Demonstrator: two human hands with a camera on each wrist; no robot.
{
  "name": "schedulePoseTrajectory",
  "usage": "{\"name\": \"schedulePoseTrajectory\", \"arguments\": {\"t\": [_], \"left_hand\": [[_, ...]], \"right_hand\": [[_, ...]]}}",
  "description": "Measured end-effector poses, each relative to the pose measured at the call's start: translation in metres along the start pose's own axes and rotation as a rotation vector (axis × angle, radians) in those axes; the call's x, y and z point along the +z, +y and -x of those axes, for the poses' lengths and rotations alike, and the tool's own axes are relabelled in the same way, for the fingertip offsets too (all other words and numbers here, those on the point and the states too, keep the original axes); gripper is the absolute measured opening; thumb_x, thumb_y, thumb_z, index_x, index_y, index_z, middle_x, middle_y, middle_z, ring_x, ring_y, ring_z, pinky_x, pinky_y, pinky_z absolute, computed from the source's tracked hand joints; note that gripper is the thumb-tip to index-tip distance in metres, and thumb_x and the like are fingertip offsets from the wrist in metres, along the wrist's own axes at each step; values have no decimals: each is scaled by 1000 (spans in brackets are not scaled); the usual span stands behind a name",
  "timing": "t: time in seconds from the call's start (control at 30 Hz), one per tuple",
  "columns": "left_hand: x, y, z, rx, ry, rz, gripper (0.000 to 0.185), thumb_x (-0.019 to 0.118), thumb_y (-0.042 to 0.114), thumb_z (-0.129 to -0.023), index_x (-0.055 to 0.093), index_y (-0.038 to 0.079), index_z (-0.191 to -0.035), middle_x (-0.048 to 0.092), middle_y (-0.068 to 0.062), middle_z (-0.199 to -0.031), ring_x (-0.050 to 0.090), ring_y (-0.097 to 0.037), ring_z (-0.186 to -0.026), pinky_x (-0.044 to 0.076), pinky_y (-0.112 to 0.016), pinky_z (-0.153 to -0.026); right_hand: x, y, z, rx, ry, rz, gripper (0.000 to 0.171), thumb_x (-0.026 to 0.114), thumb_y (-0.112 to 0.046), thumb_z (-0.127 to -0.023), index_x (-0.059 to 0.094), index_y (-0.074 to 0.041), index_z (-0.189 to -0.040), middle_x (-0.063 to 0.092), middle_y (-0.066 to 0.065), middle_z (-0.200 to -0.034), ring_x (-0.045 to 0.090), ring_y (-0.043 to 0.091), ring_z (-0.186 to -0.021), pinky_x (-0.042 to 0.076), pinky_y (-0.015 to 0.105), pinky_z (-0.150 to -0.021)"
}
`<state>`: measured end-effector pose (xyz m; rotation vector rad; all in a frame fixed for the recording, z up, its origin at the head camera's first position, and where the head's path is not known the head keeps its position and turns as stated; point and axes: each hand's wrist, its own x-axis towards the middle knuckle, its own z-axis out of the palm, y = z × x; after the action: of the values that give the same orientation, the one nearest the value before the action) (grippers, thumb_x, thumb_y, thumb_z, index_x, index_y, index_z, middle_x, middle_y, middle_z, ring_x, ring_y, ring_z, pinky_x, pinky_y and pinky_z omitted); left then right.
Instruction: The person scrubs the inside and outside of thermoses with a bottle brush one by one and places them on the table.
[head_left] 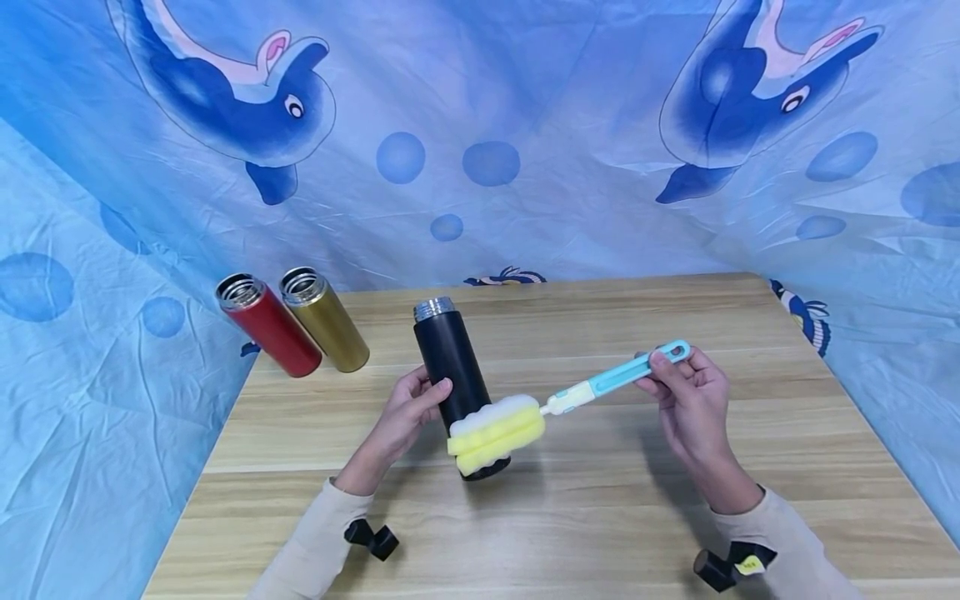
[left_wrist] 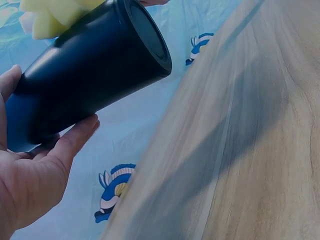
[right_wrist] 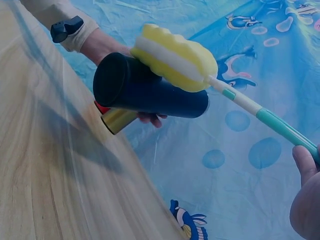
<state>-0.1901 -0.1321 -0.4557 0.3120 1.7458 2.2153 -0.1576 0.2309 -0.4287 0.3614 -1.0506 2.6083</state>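
My left hand (head_left: 408,412) grips a black thermos bottle (head_left: 452,354) round its middle and holds it tilted above the table. The bottle's steel threaded mouth points away and up, with no lid on it. In the left wrist view the bottle's base (left_wrist: 147,35) faces right. My right hand (head_left: 693,404) pinches the turquoise handle of a bottle brush (head_left: 618,377) near its end. The yellow and white sponge head (head_left: 498,433) lies across the lower part of the bottle in the head view; in the right wrist view the sponge (right_wrist: 175,57) is beside the bottle's wall, outside it.
A red thermos bottle (head_left: 273,329) and a gold one (head_left: 330,325) stand side by side at the table's back left, both without lids. The wooden table (head_left: 600,517) is bordered by blue dolphin-print cloth (head_left: 555,100) behind and at the sides.
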Motion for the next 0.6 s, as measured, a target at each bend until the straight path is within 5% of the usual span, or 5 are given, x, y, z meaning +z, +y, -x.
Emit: {"name": "schedulePoseTrajectory", "arguments": {"t": [0.3,0.6], "left_hand": [[-1,-2,-1,15,-53,-15,48,63,14,-98,46,-5,-138,72,-3,-112,72,-15,-97,61,-31,-81],[-1,-5,1,29,-149,69,53,65,6,-92,43,-3,-139,72,-5,-114,72,-16,-98,61,-31,-78]], "right_hand": [[2,0,-4,-15,13,-28,14,50,21,-95,61,14,-99,75,22,-89,77,27,-81,61,30,-68],[2,0,-5,2,41,1,14,52,19,-96,63,13,-98,75,20,-88,77,23,-77,61,28,-67]]}}
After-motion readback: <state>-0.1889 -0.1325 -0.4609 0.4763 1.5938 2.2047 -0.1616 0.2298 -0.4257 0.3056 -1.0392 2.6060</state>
